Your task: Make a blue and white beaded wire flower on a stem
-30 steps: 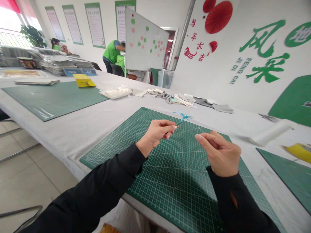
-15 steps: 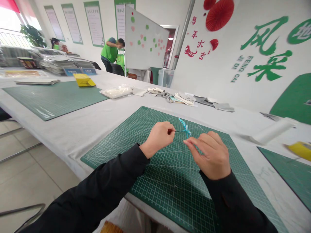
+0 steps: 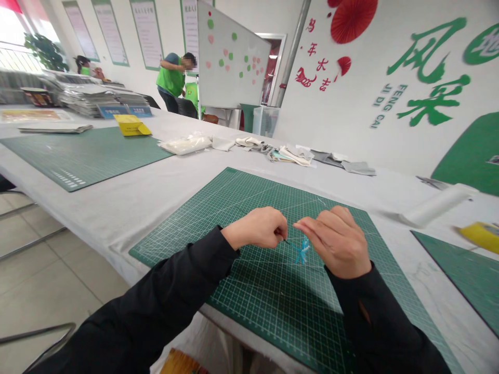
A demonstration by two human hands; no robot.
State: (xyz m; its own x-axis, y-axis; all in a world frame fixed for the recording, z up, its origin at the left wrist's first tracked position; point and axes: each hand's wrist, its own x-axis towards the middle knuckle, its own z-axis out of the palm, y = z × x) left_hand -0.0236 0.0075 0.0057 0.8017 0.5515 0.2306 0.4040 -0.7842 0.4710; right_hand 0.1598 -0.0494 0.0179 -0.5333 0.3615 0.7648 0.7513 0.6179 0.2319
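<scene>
My left hand (image 3: 262,227) is closed in a pinch on the end of a thin dark cord (image 3: 287,241). The cord runs toward a small bright-blue piece (image 3: 302,252) with whitish parts and several short ends, slightly blurred. That piece hangs in the gap between my hands, above the green cutting mat (image 3: 195,228). Close by on the right, my right hand (image 3: 339,241) has thumb and forefinger pressed together. What lies in that pinch, perhaps a fine strand, is too small to tell. The fingertips of my two hands are near each other but apart.
A white roll (image 3: 438,205) lies at right, beside another cutting mat (image 3: 463,275) and a yellow object (image 3: 481,236). Cloth scraps (image 3: 292,155) and a plastic-wrapped pack (image 3: 187,144) line the far side. A yellow box (image 3: 131,125) sits on the left mat (image 3: 89,156). People are farther back.
The blue piece has swung from above my right fingertips to below them. My left hand has shifted slightly down and right, closer to my right hand, which has risen slightly.
</scene>
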